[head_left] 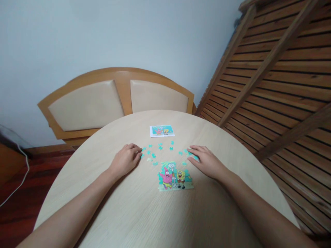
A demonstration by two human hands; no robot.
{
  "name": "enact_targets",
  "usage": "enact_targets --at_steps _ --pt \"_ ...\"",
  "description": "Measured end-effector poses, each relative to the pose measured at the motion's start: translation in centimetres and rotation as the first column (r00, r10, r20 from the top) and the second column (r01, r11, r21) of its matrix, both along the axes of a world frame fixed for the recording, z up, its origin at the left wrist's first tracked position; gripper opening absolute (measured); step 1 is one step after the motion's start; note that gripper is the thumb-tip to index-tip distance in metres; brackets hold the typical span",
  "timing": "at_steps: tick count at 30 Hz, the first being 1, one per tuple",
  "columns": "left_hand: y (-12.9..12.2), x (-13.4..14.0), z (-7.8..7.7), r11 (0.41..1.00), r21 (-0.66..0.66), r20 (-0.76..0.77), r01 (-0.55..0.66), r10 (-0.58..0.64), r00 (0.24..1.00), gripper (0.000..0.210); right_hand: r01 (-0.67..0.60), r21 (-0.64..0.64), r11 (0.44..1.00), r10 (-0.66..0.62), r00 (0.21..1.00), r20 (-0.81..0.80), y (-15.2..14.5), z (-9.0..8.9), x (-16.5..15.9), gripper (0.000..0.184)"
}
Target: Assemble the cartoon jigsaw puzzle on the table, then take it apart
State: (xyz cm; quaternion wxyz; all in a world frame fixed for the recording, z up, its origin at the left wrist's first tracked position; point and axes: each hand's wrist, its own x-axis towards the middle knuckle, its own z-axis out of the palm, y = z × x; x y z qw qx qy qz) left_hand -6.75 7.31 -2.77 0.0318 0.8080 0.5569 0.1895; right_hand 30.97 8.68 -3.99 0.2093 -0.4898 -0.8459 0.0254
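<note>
A partly assembled jigsaw puzzle [172, 179] lies flat on the round table, showing a pink starfish, a squid figure and a yellow sponge character. Its upper edge is uneven. Beyond it several loose turquoise puzzle pieces [153, 155] are scattered. My left hand [124, 161] rests on the table left of them, fingers loosely bent, fingertips beside the outermost pieces; a small gap shows between thumb and fingers. On the other side, my right hand [205, 161] lies with thumb and fingers apart around a few turquoise pieces [191, 154], its fingertips close to or touching them.
A printed reference picture [162, 131] of the same characters lies toward the far side of the pale round table [124, 213]. Behind the table stands a wooden headboard with cream panels [88, 103]. Slatted wood [274, 79] leans at right; a white cable [24, 172] hangs at left.
</note>
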Motion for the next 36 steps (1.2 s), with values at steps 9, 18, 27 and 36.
enact_targets --at_steps 9,18,27,36 --pt "-0.2 0.4 0.2 0.999 -0.017 0.047 0.045 -0.044 0.998 0.029 -0.058 -0.015 0.998 0.057 0.996 -0.069 1.0 0.0 0.8 0.029" --pt "-0.5 0.3 0.6 0.999 -0.048 0.056 -0.011 0.014 0.998 0.022 -0.063 0.009 0.998 0.063 0.989 -0.131 1.4 -0.7 1.2 0.027" --pt "-0.9 -0.1 0.8 0.995 -0.080 0.082 0.061 -0.055 0.995 0.017 -0.056 -0.016 0.998 0.054 0.991 -0.126 1.4 -0.5 1.2 0.028" --pt "-0.5 0.2 0.0 0.995 -0.072 0.137 0.074 -0.063 0.989 0.014 -0.061 0.001 0.998 0.061 0.991 -0.118 1.3 -0.6 1.1 0.027"
